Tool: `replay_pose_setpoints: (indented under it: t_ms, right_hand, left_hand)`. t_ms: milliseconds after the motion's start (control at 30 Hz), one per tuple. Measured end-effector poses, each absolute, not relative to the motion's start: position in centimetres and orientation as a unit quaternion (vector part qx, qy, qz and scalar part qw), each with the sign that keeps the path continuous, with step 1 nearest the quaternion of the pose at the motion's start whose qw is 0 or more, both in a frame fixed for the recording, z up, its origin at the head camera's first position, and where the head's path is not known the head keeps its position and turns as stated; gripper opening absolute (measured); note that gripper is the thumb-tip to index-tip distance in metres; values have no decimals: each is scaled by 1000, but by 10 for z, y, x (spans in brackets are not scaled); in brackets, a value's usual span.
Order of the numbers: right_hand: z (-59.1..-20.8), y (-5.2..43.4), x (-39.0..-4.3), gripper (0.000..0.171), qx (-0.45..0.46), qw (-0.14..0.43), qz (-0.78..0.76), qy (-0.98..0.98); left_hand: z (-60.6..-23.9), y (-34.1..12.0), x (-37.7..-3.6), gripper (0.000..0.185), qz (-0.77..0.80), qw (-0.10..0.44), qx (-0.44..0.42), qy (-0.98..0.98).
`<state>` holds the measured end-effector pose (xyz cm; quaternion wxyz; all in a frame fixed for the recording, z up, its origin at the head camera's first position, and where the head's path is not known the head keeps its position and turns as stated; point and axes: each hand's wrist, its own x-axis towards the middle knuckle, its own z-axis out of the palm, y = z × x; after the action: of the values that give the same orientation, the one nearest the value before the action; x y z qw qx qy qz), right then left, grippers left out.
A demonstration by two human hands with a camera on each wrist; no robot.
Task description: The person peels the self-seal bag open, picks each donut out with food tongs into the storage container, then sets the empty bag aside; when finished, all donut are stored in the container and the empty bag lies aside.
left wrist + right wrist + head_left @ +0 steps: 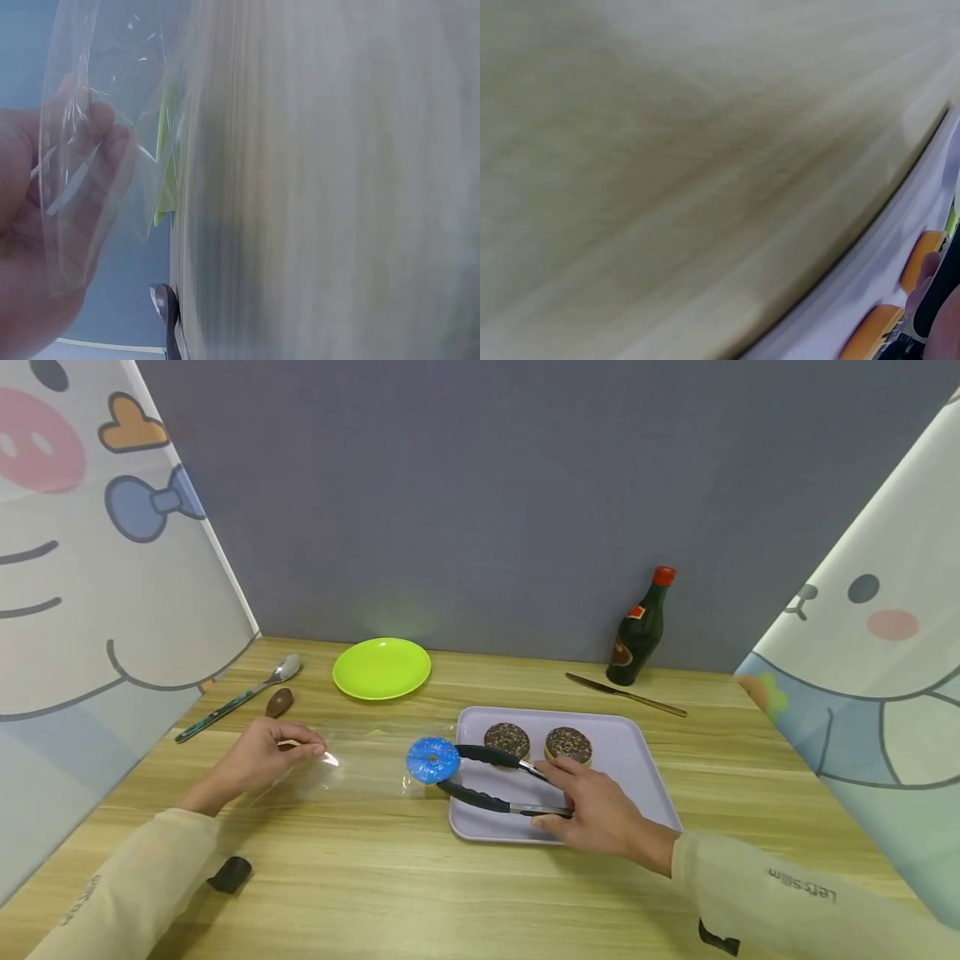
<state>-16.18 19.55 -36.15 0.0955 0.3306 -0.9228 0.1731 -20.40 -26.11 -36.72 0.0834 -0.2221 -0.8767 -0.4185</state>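
Note:
In the head view my left hand (273, 752) pinches a clear plastic bag (367, 770) between thumb and fingers. The bag stretches rightward; in the left wrist view its film (112, 45) drapes across the fingers. My right hand (596, 806) grips black-and-steel tongs (480, 798). Between the tongs' tips is a blue-iced doughnut (433, 760), overlapping the right end of the bag in the head view. Two chocolate-topped doughnuts (507, 741) with sprinkles sit on a pale lilac tray (641, 777), partly beneath the tongs and right hand.
A lime-green plate (382, 668) lies at the back left. Left of it are a steel spoon (285, 668) and a brown spoon (280, 702), whose handle my left hand hides. A knife (626, 693) and dark bottle (641, 631) are behind the tray, before a grey wall (480, 510).

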Motion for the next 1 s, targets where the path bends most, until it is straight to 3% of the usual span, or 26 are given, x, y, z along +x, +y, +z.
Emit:
replay_pose_setpoints:
  t_ms: [400,1000]
  right_hand:
    - [-372,241,-139,63,347,146,218,-900]
    - [-373,316,-97,62,288,185,208,-916]
  left_hand:
    - [-366,-263,-205,3,-403,85,-202,-888]
    - [-370,-265,-207,3,-395,92,-201,-892]
